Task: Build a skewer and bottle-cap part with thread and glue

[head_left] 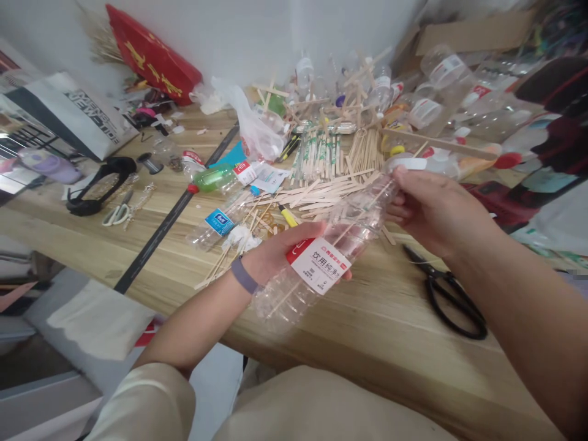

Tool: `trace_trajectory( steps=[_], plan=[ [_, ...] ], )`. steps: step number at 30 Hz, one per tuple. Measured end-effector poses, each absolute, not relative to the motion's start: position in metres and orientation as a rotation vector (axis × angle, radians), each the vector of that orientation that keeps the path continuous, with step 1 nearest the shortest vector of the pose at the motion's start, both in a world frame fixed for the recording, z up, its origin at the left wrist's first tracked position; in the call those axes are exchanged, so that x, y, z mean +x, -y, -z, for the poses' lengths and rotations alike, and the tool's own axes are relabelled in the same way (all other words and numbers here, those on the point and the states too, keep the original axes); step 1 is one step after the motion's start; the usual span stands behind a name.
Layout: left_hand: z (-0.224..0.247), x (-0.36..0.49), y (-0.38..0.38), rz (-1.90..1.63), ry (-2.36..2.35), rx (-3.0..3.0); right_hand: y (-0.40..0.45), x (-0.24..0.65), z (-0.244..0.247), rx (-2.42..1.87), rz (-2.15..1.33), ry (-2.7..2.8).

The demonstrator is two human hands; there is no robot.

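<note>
A clear plastic bottle (287, 297) with a red and white label lies tilted across my view, its neck toward the upper right. My left hand (287, 248) wraps round its middle, beside the label. At the neck end, my right hand (420, 199) pinches a white piece (413, 163) at the bottle's mouth; its lower fingers are curled. A thin wooden stick runs lengthwise inside the bottle and sticks out past the neck. Wooden sticks (316, 195) are spread on the table behind the bottle.
Black-handled scissors (452, 297) lie right on the wooden table (367, 343). Plastic bottles (448, 70) crowd the back right. Farther left are a green bottle (215, 178), a blue-labelled bottle (219, 222), white-handled scissors (117, 213), a black tape dispenser (98, 184) and a paper bag (68, 113).
</note>
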State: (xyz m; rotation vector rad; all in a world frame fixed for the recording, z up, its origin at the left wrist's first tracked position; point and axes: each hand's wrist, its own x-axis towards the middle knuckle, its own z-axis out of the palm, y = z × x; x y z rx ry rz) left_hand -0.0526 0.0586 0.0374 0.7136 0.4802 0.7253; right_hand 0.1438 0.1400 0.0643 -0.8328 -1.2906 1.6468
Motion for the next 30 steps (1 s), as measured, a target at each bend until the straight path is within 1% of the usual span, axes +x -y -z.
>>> trace_trajectory(
  steps=[4, 8, 13, 20, 27, 30],
  plan=[
    [-0.048, -0.050, -0.053, -0.758, -0.561, 0.754, -0.134, 0.146, -0.068, -0.825, -1.556, 1.314],
    [-0.054, -0.051, -0.050, -0.749, -0.621, 0.830, -0.130, 0.149, -0.072, -0.827, -1.596, 1.317],
    [-0.056, -0.052, -0.051, -0.712, -0.651, 0.915, -0.125, 0.154, -0.076, -0.876, -1.565, 1.321],
    [-0.053, -0.049, -0.052, -0.755, -0.605, 0.950, -0.120, 0.156, -0.073, -0.881, -1.462, 1.316],
    [-0.050, -0.052, -0.051, -0.756, -0.596, 0.966, -0.124, 0.165, -0.071, -0.795, -1.574, 1.479],
    [-0.050, -0.052, -0.050, -0.760, -0.570, 0.930, -0.125, 0.165, -0.069, -0.765, -1.559, 1.542]
  ],
)
